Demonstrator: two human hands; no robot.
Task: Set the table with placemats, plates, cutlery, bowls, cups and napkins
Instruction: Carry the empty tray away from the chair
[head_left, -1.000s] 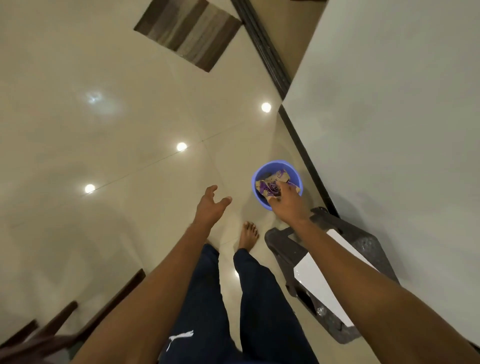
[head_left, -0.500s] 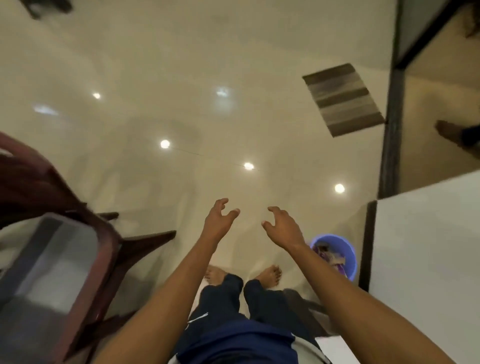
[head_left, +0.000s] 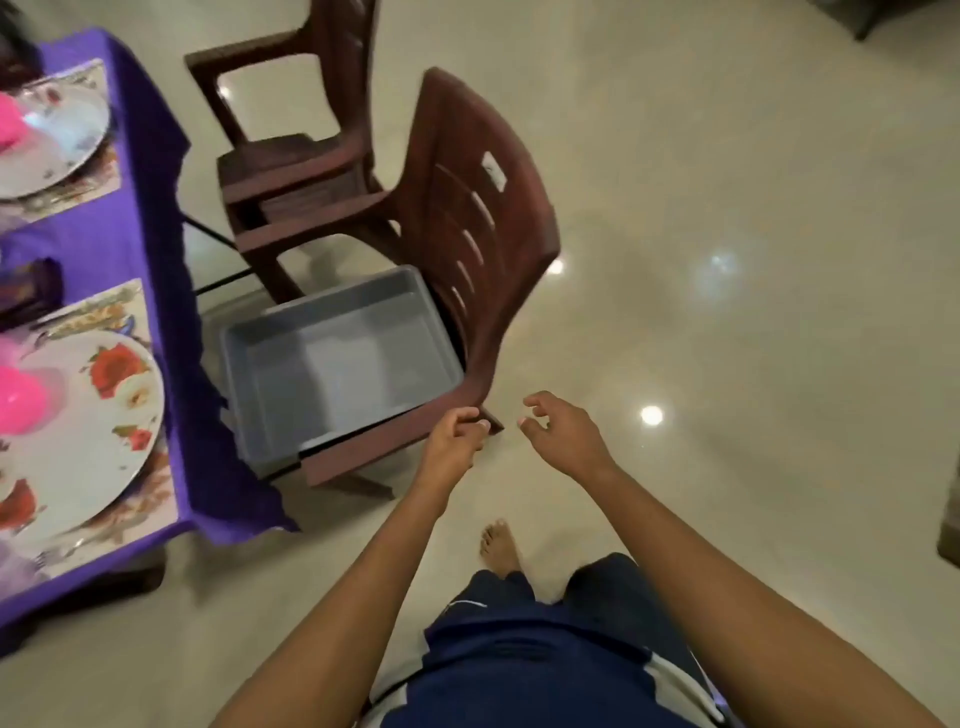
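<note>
The table (head_left: 156, 171) with a purple cloth stands at the left. On it lie two floral placemats (head_left: 111, 306), each under a flowered plate (head_left: 104, 415), and a pink bowl (head_left: 21, 402) sits on the near plate. The far plate (head_left: 57, 140) also carries something pink. My left hand (head_left: 457, 436) is at the near corner of a brown plastic chair (head_left: 467, 218), fingers curled; whether it grips the chair is unclear. My right hand (head_left: 563, 436) hovers beside it, fingers loosely curled and holding nothing.
A grey plastic tub (head_left: 337, 358) sits on the near chair's seat. A second brown chair (head_left: 291, 150) stands behind it, close to the table. Glossy cream floor (head_left: 727, 312) stretches to the right. A dark object (head_left: 31, 291) sits on the table between the settings.
My view has swung left from the blue bucket and wall to the table and chairs. My right hand left the bucket holding nothing, and my left hand's fingers have curled by the chair.
</note>
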